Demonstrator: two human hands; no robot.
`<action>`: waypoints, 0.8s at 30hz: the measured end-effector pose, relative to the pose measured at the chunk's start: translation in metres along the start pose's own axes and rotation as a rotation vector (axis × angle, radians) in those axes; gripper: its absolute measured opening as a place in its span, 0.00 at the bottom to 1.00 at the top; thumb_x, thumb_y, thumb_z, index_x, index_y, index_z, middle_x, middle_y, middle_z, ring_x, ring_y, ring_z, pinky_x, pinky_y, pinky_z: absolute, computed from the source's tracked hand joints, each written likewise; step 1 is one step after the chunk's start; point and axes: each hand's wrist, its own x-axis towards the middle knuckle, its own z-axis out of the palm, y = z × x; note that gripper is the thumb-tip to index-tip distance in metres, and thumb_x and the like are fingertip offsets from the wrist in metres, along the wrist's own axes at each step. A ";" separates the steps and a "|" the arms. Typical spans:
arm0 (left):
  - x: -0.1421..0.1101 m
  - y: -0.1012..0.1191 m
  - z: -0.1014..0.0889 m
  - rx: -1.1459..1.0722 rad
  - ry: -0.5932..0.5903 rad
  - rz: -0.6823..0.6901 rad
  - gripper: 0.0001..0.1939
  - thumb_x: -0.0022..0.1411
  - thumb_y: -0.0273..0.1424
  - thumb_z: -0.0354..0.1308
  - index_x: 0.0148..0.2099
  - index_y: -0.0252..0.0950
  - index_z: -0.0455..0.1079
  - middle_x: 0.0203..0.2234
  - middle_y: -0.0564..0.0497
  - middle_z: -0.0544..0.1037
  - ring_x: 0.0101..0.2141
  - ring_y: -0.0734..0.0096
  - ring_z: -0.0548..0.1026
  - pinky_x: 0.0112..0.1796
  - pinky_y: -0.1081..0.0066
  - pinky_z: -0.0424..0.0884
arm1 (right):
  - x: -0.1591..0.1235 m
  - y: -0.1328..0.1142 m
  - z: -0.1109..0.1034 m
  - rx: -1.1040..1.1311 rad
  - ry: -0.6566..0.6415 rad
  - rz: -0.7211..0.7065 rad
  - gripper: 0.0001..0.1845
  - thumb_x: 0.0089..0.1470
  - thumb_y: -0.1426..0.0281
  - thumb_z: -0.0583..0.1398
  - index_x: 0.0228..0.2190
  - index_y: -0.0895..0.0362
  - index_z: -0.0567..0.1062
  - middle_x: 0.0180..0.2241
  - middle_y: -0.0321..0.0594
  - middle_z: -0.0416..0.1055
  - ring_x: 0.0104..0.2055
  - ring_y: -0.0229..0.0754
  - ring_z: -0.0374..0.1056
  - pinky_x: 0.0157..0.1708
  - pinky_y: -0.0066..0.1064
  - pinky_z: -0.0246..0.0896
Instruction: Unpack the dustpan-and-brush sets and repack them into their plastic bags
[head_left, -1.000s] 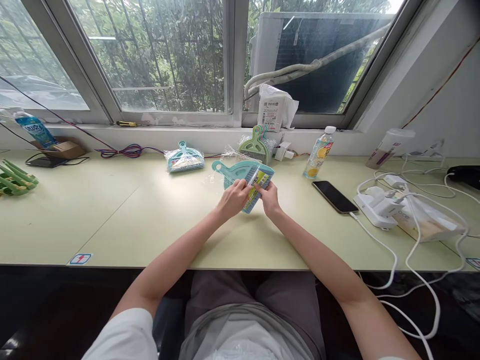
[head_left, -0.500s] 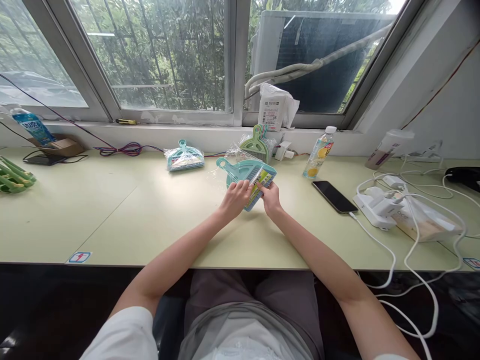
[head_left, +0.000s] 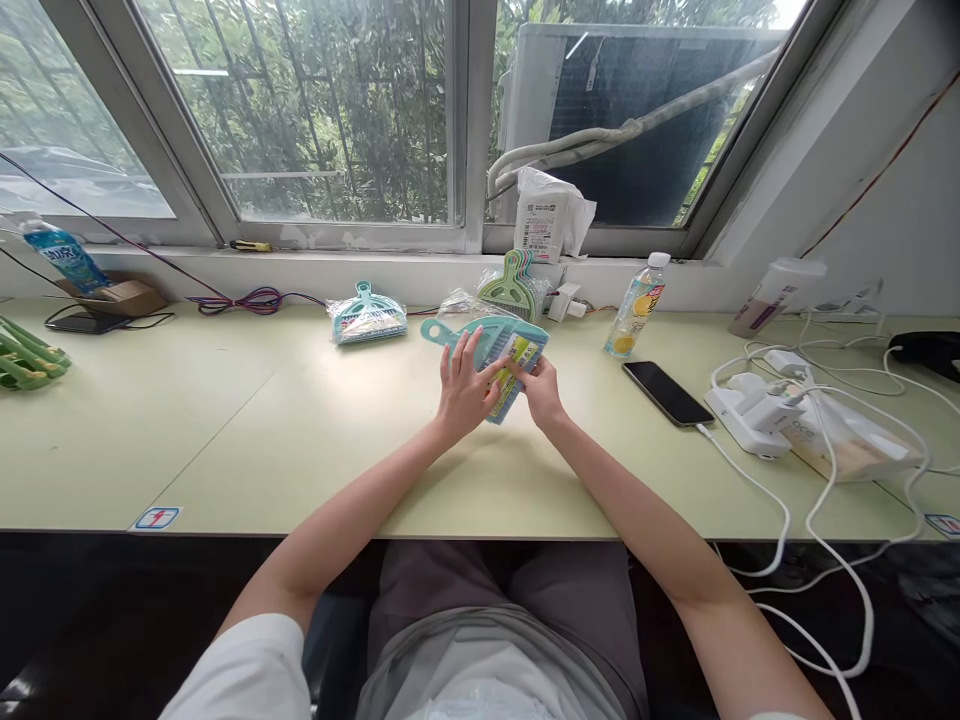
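A teal mini dustpan and brush set [head_left: 489, 332] is tilted above the table in front of me, its handle to the left. A yellow-and-white label runs across its blue bristles. My right hand [head_left: 541, 388] is closed on the set's right edge, thumb on the label. My left hand [head_left: 466, 390] lies over the front with fingers spread and touching it. Behind the set are clear plastic film [head_left: 463, 303] and a stack of green dustpan sets [head_left: 514, 285]. Another teal set in plastic [head_left: 367, 315] lies farther left.
On the pale table [head_left: 225, 440], a phone [head_left: 668, 393], a drink bottle [head_left: 636, 305] and a power strip [head_left: 754, 412] with white cables stand to the right. A cable bundle [head_left: 251, 300] and green stalk-like pieces [head_left: 30, 358] lie left. A wrapped package [head_left: 546, 222] leans by the window.
My left hand's fingers have straightened and spread from a curled grip. The set has shifted slightly left, its handle a little lower. My right hand keeps its hold.
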 end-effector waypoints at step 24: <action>0.001 -0.001 0.001 -0.403 0.415 -0.501 0.49 0.60 0.41 0.59 0.70 0.41 0.28 0.68 0.39 0.30 0.67 0.53 0.30 0.63 0.46 0.38 | 0.002 -0.002 -0.001 0.150 0.042 0.022 0.20 0.36 0.66 0.70 0.33 0.55 0.72 0.38 0.40 0.76 0.44 0.46 0.71 0.41 0.39 0.71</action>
